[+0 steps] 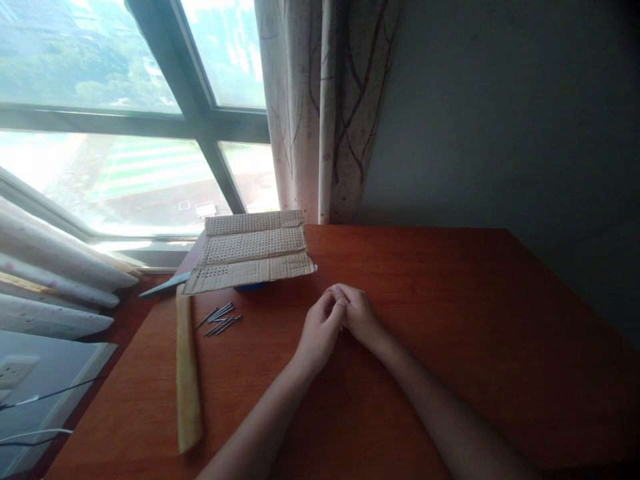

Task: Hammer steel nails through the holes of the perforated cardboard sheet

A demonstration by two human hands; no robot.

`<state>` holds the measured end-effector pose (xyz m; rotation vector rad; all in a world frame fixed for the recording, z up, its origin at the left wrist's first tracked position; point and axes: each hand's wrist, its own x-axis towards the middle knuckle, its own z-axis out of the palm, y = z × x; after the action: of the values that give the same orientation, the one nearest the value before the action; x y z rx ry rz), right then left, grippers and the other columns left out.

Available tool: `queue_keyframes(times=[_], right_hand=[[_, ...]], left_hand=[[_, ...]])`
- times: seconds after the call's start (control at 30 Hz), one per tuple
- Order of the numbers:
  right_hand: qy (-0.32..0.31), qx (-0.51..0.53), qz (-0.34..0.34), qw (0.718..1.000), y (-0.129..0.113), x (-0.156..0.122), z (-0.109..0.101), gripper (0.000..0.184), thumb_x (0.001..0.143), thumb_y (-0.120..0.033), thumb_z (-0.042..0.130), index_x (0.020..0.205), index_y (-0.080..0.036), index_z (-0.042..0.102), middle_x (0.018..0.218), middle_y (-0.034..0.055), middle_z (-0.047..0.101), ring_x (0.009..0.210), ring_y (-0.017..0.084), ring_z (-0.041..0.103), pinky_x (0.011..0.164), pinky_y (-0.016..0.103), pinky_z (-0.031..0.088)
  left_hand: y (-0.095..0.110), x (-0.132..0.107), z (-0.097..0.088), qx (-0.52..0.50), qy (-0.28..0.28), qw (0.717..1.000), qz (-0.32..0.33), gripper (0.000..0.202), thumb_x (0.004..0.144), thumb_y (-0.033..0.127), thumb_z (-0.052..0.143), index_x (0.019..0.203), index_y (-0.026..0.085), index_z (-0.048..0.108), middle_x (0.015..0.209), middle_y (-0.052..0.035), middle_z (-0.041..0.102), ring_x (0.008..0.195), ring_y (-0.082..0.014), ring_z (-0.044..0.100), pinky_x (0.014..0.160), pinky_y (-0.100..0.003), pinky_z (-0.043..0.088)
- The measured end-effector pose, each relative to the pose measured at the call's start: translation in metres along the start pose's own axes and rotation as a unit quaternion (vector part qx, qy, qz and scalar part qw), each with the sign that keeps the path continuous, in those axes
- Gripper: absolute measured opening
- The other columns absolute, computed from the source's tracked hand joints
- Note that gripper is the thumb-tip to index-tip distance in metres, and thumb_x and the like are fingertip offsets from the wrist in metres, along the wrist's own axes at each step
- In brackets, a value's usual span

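My left hand (pixel 323 320) and my right hand (pixel 357 317) are clasped together above the table's middle, fingers closed against each other. No object shows in either one. To their left, several metal nails (pixel 220 319) lie loosely grouped. A hammer-like tool with a long wooden handle (pixel 189 380) rests farther left; its pointed grey metal head (pixel 167 285) is partly hidden by cardboard. That creased brown cardboard sheet (pixel 255 243), dotted with rows of small holes, sits raised behind the nails. Beneath its front edge, part of a blue object (pixel 250 287) peeks out.
The reddish-brown wooden table (pixel 450 320) reaches a dark wall (pixel 475 133) at the back. A bright window (pixel 100 173) and patterned curtains (pixel 300 113) stand beyond it. At lower left are a wall socket (pixel 17 373) and cables (pixel 55 388).
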<state>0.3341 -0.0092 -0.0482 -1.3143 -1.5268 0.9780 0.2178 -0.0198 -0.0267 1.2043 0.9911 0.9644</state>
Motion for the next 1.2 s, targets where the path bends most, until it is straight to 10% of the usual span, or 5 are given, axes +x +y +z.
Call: queue_keyframes(times=[1.2], right_hand=[[0.0,0.003,-0.007,1.0,0.0067,0.0005,0.0005,0.041,0.102,-0.044,0.039,0.07,-0.021,0.051,0.06,-0.0029,0.052,0.056,0.013,0.048,0.056,0.025,0.034]], left_hand=[[-0.003,-0.0008,0.0005,0.009,0.003,1.0,0.001,0.024,0.091,0.039,0.054,0.085,0.016,0.056,0.072,0.0013,0.052,0.063,-0.0116,0.047,0.057,-0.022,0.04]])
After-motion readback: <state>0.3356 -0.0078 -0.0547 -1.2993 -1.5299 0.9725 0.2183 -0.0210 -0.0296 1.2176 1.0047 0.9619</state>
